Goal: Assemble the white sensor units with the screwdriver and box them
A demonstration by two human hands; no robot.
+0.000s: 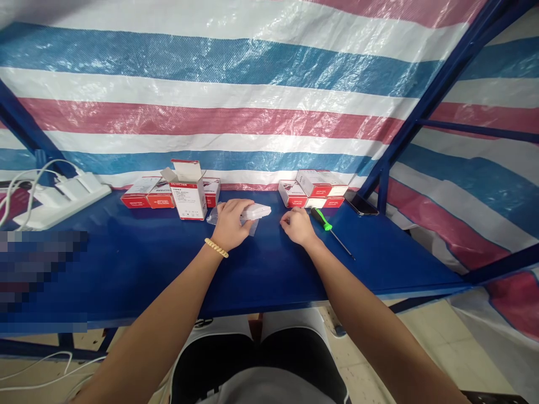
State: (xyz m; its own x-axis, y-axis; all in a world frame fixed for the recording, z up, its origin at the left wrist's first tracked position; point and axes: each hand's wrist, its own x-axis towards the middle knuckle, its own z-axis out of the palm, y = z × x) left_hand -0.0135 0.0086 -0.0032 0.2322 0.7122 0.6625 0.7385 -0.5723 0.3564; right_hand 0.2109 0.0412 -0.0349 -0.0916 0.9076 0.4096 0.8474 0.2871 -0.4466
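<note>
My left hand (pixel 231 223), with a beaded bracelet at the wrist, grips a small white device (pixel 256 211) that lies over a clear plastic bag (pixel 252 226) on the blue table (pixel 147 264). A little to its right, my right hand (pixel 297 225) rests on the table with the fingers curled; whether they pinch anything is too small to tell. Just right of that hand lies a green-handled screwdriver (pixel 323 220). An open red-and-white box (pixel 189 191) stands upright to the left of my left hand.
Flat red-and-white boxes (pixel 147 193) lie at the back left, and more boxes (pixel 314 189) are stacked at the back right. A dark phone (pixel 361 204) lies by the right boxes. A white power strip (pixel 63 202) with plugs sits at far left. A striped tarp hangs behind.
</note>
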